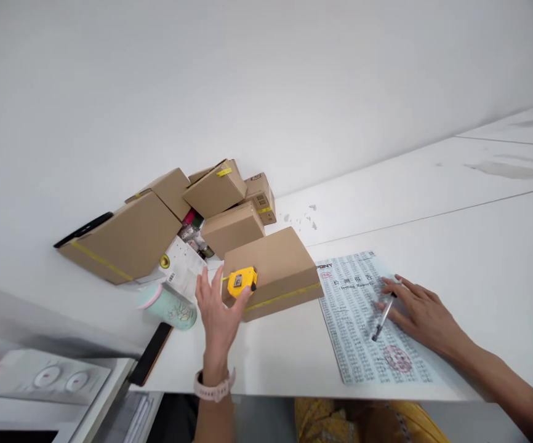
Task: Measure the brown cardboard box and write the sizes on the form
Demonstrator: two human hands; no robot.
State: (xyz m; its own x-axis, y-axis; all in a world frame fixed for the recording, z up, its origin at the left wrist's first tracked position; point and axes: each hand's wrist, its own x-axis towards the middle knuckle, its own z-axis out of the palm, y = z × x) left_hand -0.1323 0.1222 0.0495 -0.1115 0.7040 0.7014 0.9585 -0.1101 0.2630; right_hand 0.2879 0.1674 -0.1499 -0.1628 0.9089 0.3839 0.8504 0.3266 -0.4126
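My left hand (220,314) is at the near left corner of a closed cardboard box (278,252), its fingers apart. A yellow tape measure (242,281) sits against this box beside my thumb. The thumb tip overlaps the case, and I cannot tell whether it presses on it. A short bit of yellow blade shows at the case's left side. My right hand (416,307) rests on a pale blue printed report (363,320) with a red round stamp. A clear-barrelled pen (383,321) is held between its fingers, tip pointing down over the paper.
More cardboard boxes (215,191) are stacked along the wall at the back left. A mint green cup (169,306) with a pink rim stands left of my left hand, beside a white packet (183,271). A dark flat object (152,354) lies at the desk's left edge.
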